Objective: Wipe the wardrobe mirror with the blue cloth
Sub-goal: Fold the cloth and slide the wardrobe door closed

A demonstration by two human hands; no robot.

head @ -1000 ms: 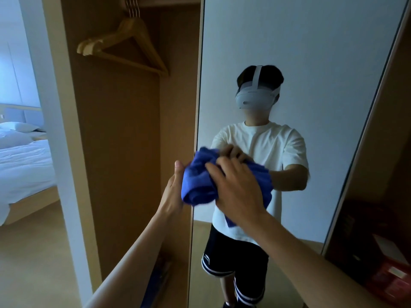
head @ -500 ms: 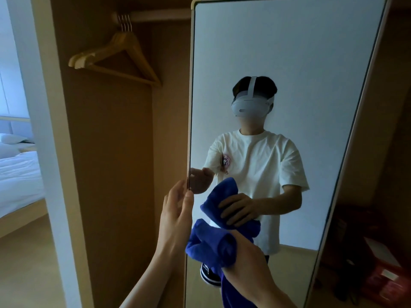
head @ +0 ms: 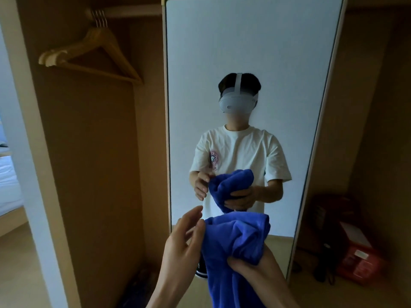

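The tall wardrobe mirror (head: 251, 47) stands upright ahead of me in a pale frame and reflects a person in a white T-shirt and a headset holding the cloth. The blue cloth (head: 236, 241) is bunched up low in the middle, a short way in front of the glass, with a tail hanging down. My right hand (head: 255, 267) grips the cloth from below. My left hand (head: 182, 243) is beside the cloth's left edge, fingers spread, fingertips touching or nearly touching it.
Left of the mirror is an open wardrobe bay with wooden hangers (head: 95, 54) on a rail. A dark bundle (head: 142, 283) lies on the wardrobe floor. Red boxes (head: 355, 254) sit on the floor at the right. A bed (head: 9, 183) shows at the far left.
My hands and the cloth have dropped from chest height to low in the view and pulled back from the glass. My left hand has come off the mirror's edge and opened beside the cloth.
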